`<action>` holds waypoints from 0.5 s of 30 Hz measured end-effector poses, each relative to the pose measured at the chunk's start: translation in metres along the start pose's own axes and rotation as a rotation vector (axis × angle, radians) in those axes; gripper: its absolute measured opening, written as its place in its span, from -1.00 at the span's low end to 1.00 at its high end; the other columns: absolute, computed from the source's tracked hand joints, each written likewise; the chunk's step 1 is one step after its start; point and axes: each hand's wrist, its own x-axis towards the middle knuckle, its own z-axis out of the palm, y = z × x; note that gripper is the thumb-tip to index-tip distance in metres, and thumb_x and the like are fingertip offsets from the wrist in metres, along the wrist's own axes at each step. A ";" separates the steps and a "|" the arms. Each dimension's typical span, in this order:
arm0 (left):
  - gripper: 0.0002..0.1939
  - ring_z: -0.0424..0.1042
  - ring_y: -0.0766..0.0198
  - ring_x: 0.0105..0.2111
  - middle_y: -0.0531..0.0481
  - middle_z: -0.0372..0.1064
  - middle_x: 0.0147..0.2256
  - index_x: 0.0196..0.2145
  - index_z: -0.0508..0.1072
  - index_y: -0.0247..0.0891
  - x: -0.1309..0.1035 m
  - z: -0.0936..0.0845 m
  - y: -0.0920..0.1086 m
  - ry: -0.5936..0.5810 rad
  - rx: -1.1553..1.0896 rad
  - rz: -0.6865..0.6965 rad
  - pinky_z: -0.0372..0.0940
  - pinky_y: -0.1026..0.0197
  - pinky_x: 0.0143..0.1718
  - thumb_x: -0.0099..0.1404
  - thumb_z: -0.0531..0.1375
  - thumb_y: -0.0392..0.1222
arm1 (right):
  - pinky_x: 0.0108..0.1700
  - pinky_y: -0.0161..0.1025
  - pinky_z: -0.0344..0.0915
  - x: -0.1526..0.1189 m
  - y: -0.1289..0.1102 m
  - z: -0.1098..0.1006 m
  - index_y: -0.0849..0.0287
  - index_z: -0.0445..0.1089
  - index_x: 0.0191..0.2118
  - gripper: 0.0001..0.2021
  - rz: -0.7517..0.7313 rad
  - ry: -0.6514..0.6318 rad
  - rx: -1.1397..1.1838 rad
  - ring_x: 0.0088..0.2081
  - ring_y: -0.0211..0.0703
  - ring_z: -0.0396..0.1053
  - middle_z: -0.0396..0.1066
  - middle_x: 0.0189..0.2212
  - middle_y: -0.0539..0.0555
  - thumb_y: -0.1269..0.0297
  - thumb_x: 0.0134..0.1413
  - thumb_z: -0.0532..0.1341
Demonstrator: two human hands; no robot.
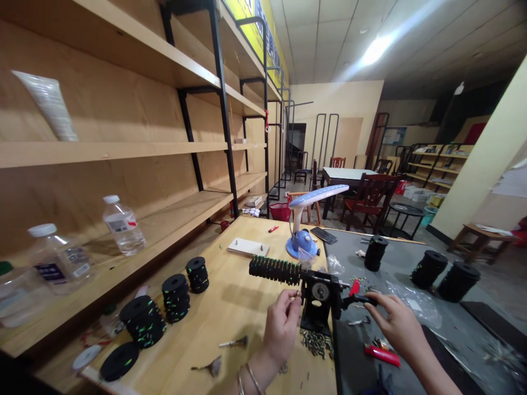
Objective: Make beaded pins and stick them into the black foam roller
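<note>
A black hand-crank winder (316,304) with a round dial stands on the table in front of me. From its left side sticks out a row of black discs (275,270) with green and orange bits along it. My right hand (391,315) is closed around the crank handle (362,299) on the winder's right. Just left of the winder's body, my left hand (280,323) pinches a small brass-coloured piece, mostly hidden by the fingertips. Many small metal pieces (317,344) lie in a heap at the winder's foot.
Stacks of black spools (142,321) line the left; more spools (429,269) stand right. Behind the winder are a blue desk lamp (302,244), phone (324,235) and white block (247,247). Two brushes (234,342) and a red lighter (382,355) lie near my hands.
</note>
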 end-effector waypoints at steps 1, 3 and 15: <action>-0.59 0.11 0.36 -0.60 0.17 0.06 -0.61 -0.22 0.34 -0.29 0.002 -0.001 0.006 -0.005 -0.070 -0.036 0.01 0.32 -0.58 0.33 0.03 0.16 | -0.25 -0.05 0.41 0.000 0.000 0.000 0.07 0.53 -0.25 -0.60 0.002 -0.003 0.008 -0.28 0.08 0.49 0.55 -0.36 0.16 -0.08 0.10 0.07; -0.54 0.07 0.38 -0.62 0.19 0.05 -0.62 -0.24 0.34 -0.29 0.008 -0.005 0.017 -0.011 -0.166 -0.081 -0.02 0.34 -0.59 0.28 0.07 0.22 | -0.25 -0.05 0.42 -0.001 -0.001 -0.001 0.07 0.53 -0.26 -0.59 0.001 -0.004 0.024 -0.29 0.08 0.49 0.55 -0.37 0.16 -0.09 0.10 0.07; -0.55 -0.05 0.40 -0.62 0.22 -0.03 -0.61 -0.16 0.34 -0.33 0.026 -0.026 0.049 -0.020 -0.051 0.033 -0.14 0.33 -0.61 0.31 0.06 0.16 | -0.22 -0.04 0.41 -0.007 0.002 0.004 0.08 0.53 -0.21 -0.61 0.053 -0.024 0.074 -0.28 0.08 0.49 0.54 -0.33 0.18 -0.05 0.10 0.08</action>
